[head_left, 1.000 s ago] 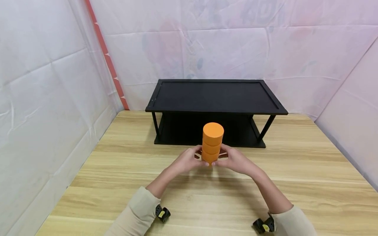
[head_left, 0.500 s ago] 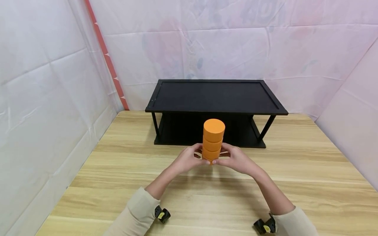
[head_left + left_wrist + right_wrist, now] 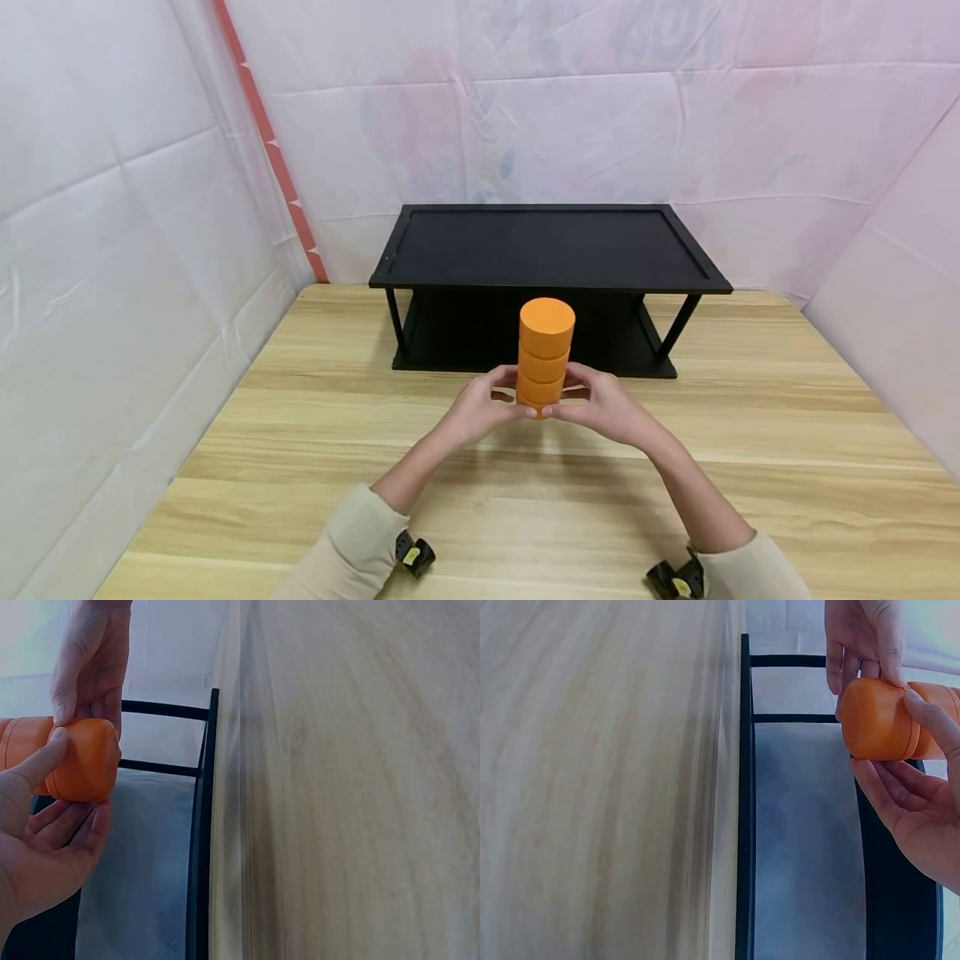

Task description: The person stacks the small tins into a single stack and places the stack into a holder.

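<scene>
An upright stack of orange round containers, with grooves between its sections, is held between both hands in front of the black rack. My left hand grips its lower part from the left, thumb at the front and fingers behind. From the right, my right hand grips the same part, and the two thumb tips nearly meet. In the left wrist view the lowest orange container has a rounded bottom edge and hangs above the tabletop. The right wrist view shows my right hand's fingers curled along its side.
A two-tier black rack stands at the back of the wooden table, its lower board partly behind the stack. White cloth walls enclose the back and sides, with a red strip at the back left corner.
The orange stack has risen slightly and shifted a little to the right, with both hands keeping their grip. The rack has stayed in place.
</scene>
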A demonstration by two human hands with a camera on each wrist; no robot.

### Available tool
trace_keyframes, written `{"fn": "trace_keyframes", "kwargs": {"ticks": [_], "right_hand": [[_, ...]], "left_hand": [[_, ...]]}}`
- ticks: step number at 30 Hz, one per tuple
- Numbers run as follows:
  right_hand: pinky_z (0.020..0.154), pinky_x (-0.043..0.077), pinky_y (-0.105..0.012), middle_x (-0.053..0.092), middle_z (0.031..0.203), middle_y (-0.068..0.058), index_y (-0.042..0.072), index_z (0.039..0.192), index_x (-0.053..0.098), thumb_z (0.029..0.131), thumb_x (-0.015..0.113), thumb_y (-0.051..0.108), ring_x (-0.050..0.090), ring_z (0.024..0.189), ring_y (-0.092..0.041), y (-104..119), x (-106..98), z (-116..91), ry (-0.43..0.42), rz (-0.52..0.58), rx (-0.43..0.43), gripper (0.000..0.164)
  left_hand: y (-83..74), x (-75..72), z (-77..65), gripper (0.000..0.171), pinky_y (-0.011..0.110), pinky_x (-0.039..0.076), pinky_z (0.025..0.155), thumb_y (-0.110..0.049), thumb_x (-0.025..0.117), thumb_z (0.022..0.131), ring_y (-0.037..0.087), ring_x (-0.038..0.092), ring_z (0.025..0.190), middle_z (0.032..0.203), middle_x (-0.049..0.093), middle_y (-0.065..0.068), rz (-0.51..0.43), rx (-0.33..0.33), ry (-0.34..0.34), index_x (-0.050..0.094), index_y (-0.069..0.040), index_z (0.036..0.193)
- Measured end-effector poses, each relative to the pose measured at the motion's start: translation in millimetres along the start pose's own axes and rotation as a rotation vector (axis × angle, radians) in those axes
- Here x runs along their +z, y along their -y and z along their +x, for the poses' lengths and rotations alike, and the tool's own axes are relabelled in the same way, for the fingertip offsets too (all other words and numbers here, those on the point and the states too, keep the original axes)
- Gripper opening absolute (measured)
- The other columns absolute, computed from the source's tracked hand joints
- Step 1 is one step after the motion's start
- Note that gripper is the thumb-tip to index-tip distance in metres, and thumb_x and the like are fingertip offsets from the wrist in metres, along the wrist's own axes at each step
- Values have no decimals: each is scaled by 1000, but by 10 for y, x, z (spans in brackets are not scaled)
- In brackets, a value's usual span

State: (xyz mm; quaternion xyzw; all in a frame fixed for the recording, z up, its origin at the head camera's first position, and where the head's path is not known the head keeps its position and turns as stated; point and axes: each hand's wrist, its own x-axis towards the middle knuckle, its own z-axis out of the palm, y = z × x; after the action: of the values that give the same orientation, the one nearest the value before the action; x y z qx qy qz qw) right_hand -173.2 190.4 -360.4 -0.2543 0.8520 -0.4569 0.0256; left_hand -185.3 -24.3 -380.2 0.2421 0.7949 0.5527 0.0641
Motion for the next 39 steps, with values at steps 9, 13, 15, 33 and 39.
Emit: {"fn": "trace_keyframes", "kwargs": {"ticks": [9, 13, 15, 33, 39], "right_hand": [[85, 47, -47, 57, 116, -11, 2, 124, 52, 78, 75, 23, 58, 98, -24, 27, -9, 12, -31, 11, -3, 55], [85, 46, -48, 57, 116, -11, 2, 123, 52, 77, 76, 24, 59, 99, -25, 34, -5, 8, -46, 18, 3, 57], [85, 46, -48, 57, 116, -11, 2, 123, 52, 77, 76, 25, 59, 99, -26, 35, -2, 7, -52, 20, 5, 57], [86, 47, -43, 58, 112, -14, -2, 119, 54, 79, 74, 16, 58, 100, -28, 43, 11, 36, -99, 28, -9, 48], [85, 47, -41, 58, 112, -15, -3, 119, 54, 79, 74, 16, 58, 99, -28, 64, 2, 43, -122, 34, 2, 49]], "left_hand": [[-89, -11, -5, 54, 43, 42, 93, -7, 69, 82, 28, 50, 112, 123, 53, 16, -31, -4, 1, 45, 2, 130], [-108, -7, -16, 55, 35, 43, 91, -15, 70, 82, 20, 51, 110, 122, 54, 9, -5, -6, -13, 47, -4, 131], [-106, -1, -16, 56, 32, 44, 90, -18, 71, 82, 17, 51, 109, 121, 55, 6, 6, -7, -21, 47, -6, 131], [-94, -8, 21, 55, 27, 44, 89, -21, 72, 80, 14, 53, 104, 120, 56, 4, -56, -16, -66, 49, -8, 128], [-83, -15, 49, 53, 26, 44, 90, -19, 71, 81, 14, 54, 106, 121, 55, 4, -98, -16, -62, 50, -9, 129]]}}
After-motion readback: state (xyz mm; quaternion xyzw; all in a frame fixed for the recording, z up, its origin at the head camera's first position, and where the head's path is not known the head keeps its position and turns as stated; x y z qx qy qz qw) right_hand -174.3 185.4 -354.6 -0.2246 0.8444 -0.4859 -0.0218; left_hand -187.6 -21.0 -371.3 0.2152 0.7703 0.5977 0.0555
